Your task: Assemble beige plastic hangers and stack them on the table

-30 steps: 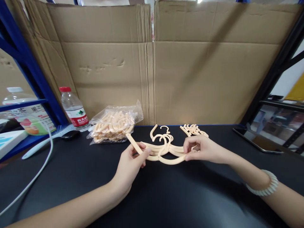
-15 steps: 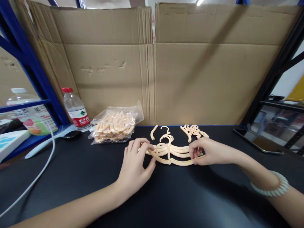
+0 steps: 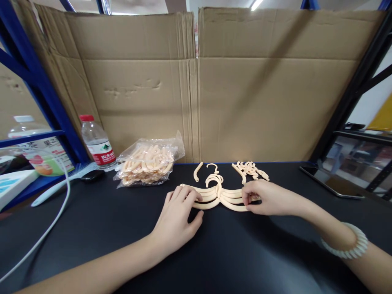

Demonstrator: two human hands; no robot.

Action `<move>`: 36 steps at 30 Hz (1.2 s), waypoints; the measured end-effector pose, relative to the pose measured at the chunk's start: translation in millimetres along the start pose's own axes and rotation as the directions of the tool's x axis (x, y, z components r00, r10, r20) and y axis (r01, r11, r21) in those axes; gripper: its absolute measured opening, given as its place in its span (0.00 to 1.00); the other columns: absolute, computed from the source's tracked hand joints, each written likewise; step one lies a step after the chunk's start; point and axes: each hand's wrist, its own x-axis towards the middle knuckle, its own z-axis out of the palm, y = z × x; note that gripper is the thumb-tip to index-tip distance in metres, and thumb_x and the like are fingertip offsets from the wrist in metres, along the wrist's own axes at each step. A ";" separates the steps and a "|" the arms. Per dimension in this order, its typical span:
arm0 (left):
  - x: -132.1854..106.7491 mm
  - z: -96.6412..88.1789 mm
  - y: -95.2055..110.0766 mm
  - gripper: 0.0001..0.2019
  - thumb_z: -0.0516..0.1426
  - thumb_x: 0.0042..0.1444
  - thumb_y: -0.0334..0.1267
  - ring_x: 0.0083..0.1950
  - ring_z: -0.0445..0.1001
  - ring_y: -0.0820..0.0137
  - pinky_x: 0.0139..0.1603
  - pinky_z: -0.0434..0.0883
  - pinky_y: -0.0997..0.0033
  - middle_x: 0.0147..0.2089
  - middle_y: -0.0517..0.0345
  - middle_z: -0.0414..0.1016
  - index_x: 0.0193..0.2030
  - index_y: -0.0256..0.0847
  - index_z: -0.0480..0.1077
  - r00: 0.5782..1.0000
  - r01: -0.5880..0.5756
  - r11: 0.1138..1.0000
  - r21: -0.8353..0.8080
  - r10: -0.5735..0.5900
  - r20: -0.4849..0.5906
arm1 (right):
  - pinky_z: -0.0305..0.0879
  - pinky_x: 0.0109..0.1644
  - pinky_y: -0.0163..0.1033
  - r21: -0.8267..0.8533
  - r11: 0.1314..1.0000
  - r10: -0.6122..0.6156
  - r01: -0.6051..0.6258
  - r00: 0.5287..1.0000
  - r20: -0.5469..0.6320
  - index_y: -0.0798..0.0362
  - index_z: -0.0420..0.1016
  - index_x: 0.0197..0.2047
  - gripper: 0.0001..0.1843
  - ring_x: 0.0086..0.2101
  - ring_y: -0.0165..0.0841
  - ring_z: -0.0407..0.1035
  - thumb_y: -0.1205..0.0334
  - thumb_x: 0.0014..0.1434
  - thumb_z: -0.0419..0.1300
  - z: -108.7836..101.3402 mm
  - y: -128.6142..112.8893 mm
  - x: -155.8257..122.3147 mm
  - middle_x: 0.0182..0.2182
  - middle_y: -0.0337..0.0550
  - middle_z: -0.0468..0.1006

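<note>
Beige clothes hangers (image 3: 229,200) lie stacked together at the middle of the black table, their hooks toward the back. My left hand (image 3: 177,216) rests its fingers on the left arms of the stack, its thumb apart from them. On the other side, my right hand (image 3: 271,198) has thumb and fingers closed around the right end of the nearest hanger. Behind the stack lie a loose hanger arm (image 3: 197,171), a loose hook (image 3: 212,168) and a small heap of beige hanger parts (image 3: 249,168). Both arm ends are partly hidden by my hands.
At the back left, a clear bag (image 3: 148,163) full of beige parts stands beside a red-capped water bottle (image 3: 98,143). A phone (image 3: 332,182) lies at the right. A white cable (image 3: 58,220) crosses the left side. Cardboard (image 3: 260,106) walls the back.
The nearest hanger has come down flat against the others, its hook now lined up with theirs. My left fingers have loosened from its arm; my right hand has barely moved.
</note>
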 end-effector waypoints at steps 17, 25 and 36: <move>4.9 10.4 -19.0 0.20 0.47 0.66 0.40 0.69 0.53 0.59 0.67 0.49 0.42 0.67 0.51 0.60 0.64 0.43 0.56 0.982 -0.031 0.991 0.127 0.007 0.189 | 0.45 0.67 0.56 -0.291 0.950 0.088 -0.113 0.991 -0.096 0.66 0.53 0.67 0.34 0.64 0.47 0.47 0.49 0.69 0.45 56.0 -21.8 12.0 0.64 0.58 0.55; 1.5 5.5 -7.7 0.21 0.47 0.65 0.40 0.69 0.54 0.56 0.66 0.49 0.38 0.67 0.48 0.60 0.64 0.40 0.57 0.973 -0.044 0.980 0.196 -0.003 0.229 | 0.48 0.66 0.54 -0.244 0.970 -0.006 -0.003 0.999 -0.034 0.62 0.57 0.66 0.28 0.63 0.44 0.51 0.53 0.68 0.48 41.7 -20.5 12.1 0.63 0.56 0.58; -4.2 8.5 -6.2 0.21 0.44 0.63 0.32 0.67 0.57 0.54 0.64 0.56 0.40 0.65 0.46 0.62 0.62 0.39 0.60 0.982 -0.122 0.980 0.160 0.095 0.163 | 0.47 0.66 0.55 -0.187 0.975 -0.127 0.116 0.991 -0.049 0.61 0.57 0.65 0.27 0.62 0.43 0.52 0.56 0.68 0.48 42.7 -21.7 10.3 0.62 0.54 0.60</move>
